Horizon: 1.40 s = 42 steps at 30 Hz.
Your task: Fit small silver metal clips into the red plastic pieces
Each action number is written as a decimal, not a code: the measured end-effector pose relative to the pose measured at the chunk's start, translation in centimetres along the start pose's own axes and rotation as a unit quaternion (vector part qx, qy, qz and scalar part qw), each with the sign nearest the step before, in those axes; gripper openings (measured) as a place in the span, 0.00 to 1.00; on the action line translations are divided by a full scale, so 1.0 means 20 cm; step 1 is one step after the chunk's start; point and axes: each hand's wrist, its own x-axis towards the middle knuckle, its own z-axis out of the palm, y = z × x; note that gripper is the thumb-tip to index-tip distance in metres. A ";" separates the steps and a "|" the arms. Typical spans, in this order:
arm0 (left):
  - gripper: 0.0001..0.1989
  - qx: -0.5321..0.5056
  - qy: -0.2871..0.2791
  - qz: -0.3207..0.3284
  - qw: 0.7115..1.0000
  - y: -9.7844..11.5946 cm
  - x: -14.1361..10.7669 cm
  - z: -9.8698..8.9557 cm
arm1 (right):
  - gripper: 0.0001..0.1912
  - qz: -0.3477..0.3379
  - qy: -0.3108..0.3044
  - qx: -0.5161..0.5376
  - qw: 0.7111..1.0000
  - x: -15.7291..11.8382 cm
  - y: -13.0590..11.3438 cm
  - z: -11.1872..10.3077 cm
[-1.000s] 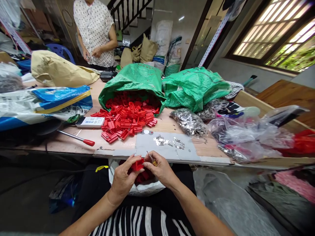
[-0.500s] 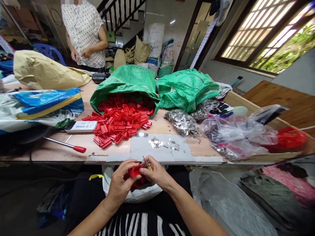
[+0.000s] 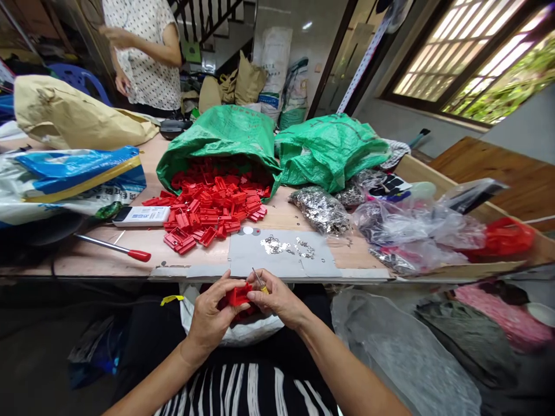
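Note:
My left hand (image 3: 213,309) grips a red plastic part (image 3: 238,295) over my lap, just below the table edge. My right hand (image 3: 277,297) holds a thin pointed tool with a yellow handle (image 3: 264,289), and its thumb meets the right side of the red part. Under both hands, a white bag (image 3: 255,332) with red pieces inside rests on my lap. Small silvery metal pieces (image 3: 274,245) lie on a grey sheet (image 3: 247,260). Behind and to the left, many red parts (image 3: 212,202) spill from a green sack (image 3: 229,130).
A lever with a red knob (image 3: 139,255) and a white box (image 3: 143,216) are at left. Bags of metal pieces (image 3: 321,209) and a second green sack (image 3: 332,147) lie right. Across the table stands a person (image 3: 143,58) in a dotted shirt.
The view has tilted down slightly, so the table sits higher. Across the table, the person has raised one hand. Both my hands keep their hold on the red part and the tool.

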 end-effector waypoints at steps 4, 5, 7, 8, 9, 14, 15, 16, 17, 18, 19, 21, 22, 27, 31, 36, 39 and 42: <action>0.13 -0.038 -0.033 -0.051 0.997 -0.04 -0.03 -0.01 | 0.23 0.016 -0.032 0.038 0.999 -0.01 0.03 0.00; 0.13 -0.054 -0.041 -0.065 0.996 -0.05 -0.03 -0.02 | 0.23 0.020 -0.040 0.053 0.998 -0.01 0.03 0.00; 0.13 -0.086 -0.048 -0.085 0.991 -0.06 -0.04 -0.02 | 0.23 0.025 -0.045 0.080 0.996 -0.01 0.05 0.01; 0.13 -0.100 -0.047 -0.091 0.990 -0.06 -0.04 -0.01 | 0.23 0.026 -0.042 0.088 0.995 -0.01 0.05 0.01; 0.13 -0.110 -0.042 -0.094 0.989 -0.07 -0.05 -0.01 | 0.22 0.026 -0.039 0.093 0.995 -0.01 0.06 0.01; 0.13 -0.136 -0.025 -0.115 0.984 -0.09 -0.05 0.03 | 0.21 0.017 -0.038 0.088 0.995 -0.01 0.06 -0.01; 0.13 -0.141 -0.022 -0.125 0.982 -0.10 -0.05 0.04 | 0.21 0.016 -0.037 0.082 0.996 -0.01 0.06 -0.02; 0.13 -0.142 -0.020 -0.132 0.981 -0.11 -0.05 0.04 | 0.22 0.017 -0.034 0.074 0.997 -0.01 0.06 -0.02; 0.13 -0.139 -0.020 -0.131 0.981 -0.11 -0.04 0.05 | 0.22 0.018 -0.029 0.066 0.997 -0.01 0.05 -0.03; 0.13 -0.132 -0.022 -0.121 0.984 -0.10 -0.04 0.05 | 0.23 0.018 -0.024 0.057 0.998 -0.01 0.05 -0.04; 0.12 -0.122 -0.024 -0.104 0.987 -0.10 -0.03 0.05 | 0.23 0.018 -0.019 0.048 0.999 -0.01 0.04 -0.04; 0.12 -0.100 -0.026 -0.061 0.993 -0.08 -0.02 0.06 | 0.24 0.016 -0.013 0.034 0.999 0.00 0.04 -0.05; 0.12 -0.091 -0.024 -0.043 0.995 -0.06 -0.02 0.06 | 0.25 0.014 -0.014 0.030 0.999 0.00 0.04 -0.05; 0.12 -0.072 -0.023 -0.040 0.996 -0.06 -0.02 0.06 | 0.24 -0.008 -0.024 0.021 0.999 0.00 0.06 -0.03; 0.13 -0.098 0.008 -0.144 0.985 -0.13 -0.04 0.06 | 0.20 -0.019 -0.001 -0.082 0.996 0.00 0.03 -0.06; 0.17 -0.173 0.053 -0.227 0.957 -0.15 -0.02 0.06 | 0.04 -0.110 0.268 -0.431 0.855 0.02 -0.13 -0.26; 0.17 -0.189 0.058 -0.238 0.951 -0.14 -0.01 0.06 | 0.04 -0.082 0.327 -0.586 0.737 0.06 -0.19 -0.36; 0.17 -0.196 0.054 -0.246 0.948 -0.14 0.00 0.06 | 0.04 -0.036 0.327 -0.656 0.679 0.11 -0.20 -0.39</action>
